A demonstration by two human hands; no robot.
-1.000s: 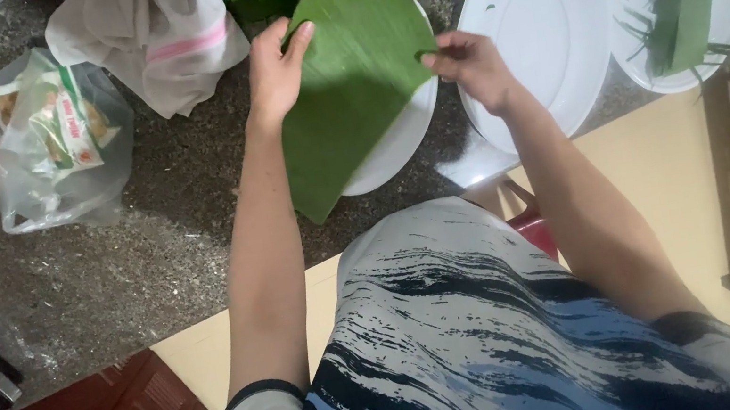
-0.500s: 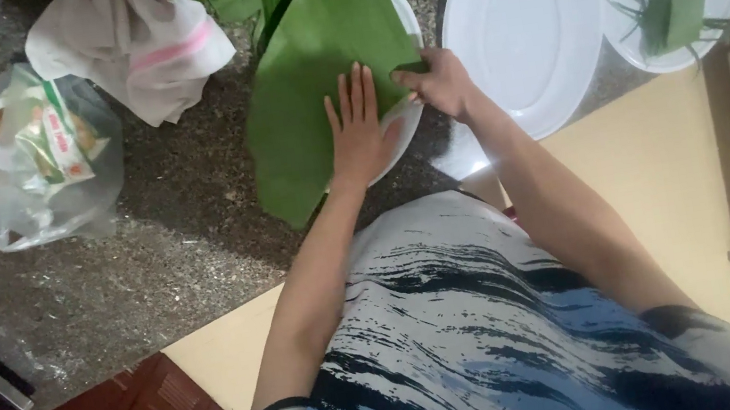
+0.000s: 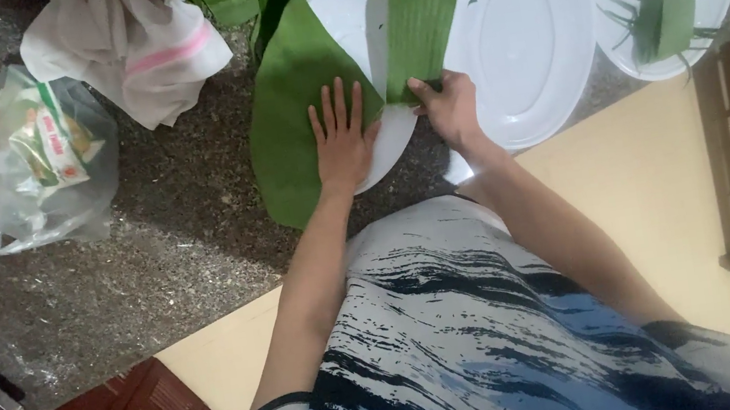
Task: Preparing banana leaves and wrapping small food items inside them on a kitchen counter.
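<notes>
A dark speckled stone counter [image 3: 153, 254] holds white plates and bags. The left hand [image 3: 339, 137] lies flat, fingers spread, pressing a broad green leaf [image 3: 291, 120] that drapes over a round white plate [image 3: 358, 20] and onto the counter. The right hand [image 3: 449, 107] pinches the end of a second leaf strip [image 3: 419, 12]. Both leaves look light, limp and apt to tear along the grain — best held at the edges. Their far ends are cut off at the top; the clear bag [image 3: 25, 157] hides most of its contents.

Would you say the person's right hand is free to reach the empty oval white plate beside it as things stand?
Probably yes: the right hand grips a leaf strip right beside the oval plate, with nothing between them, though it would likely have to let the strip go.
</notes>
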